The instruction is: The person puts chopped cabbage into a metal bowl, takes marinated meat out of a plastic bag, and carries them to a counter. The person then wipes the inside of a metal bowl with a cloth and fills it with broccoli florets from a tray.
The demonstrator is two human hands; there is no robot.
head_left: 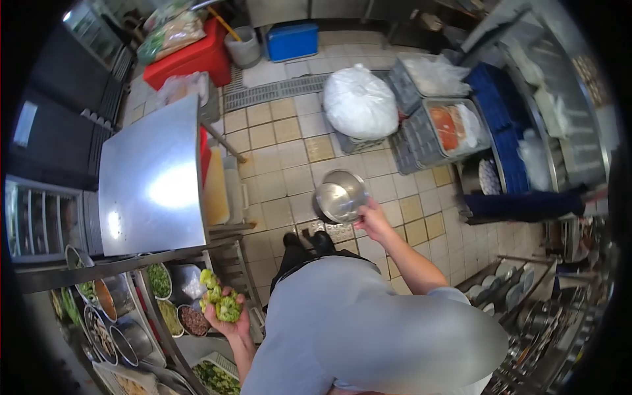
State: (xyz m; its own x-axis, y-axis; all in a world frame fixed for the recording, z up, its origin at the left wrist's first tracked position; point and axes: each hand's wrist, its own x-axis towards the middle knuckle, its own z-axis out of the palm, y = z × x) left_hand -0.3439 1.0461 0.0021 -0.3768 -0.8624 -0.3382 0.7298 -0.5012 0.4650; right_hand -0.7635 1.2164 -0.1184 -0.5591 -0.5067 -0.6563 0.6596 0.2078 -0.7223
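A round steel bowl (pixel 341 196) hangs over the tiled floor, gripped at its right rim by my right hand (pixel 372 220). Its inside is bare and shiny. My left hand (pixel 236 321) holds several pieces of green vegetable (pixel 227 307), which look like broccoli or a similar green, above the shelves at the lower left. Beside that hand are a bowl of reddish-brown bits (pixel 194 320) and a bowl of chopped greens (pixel 158 281).
A steel table (pixel 151 178) stands at the left. A red box (pixel 187 59), a blue box (pixel 292 42) and a white bag (pixel 360 102) are ahead. Grey crates (pixel 428 141) line the right, with a dish rack (pixel 497 283) at the lower right.
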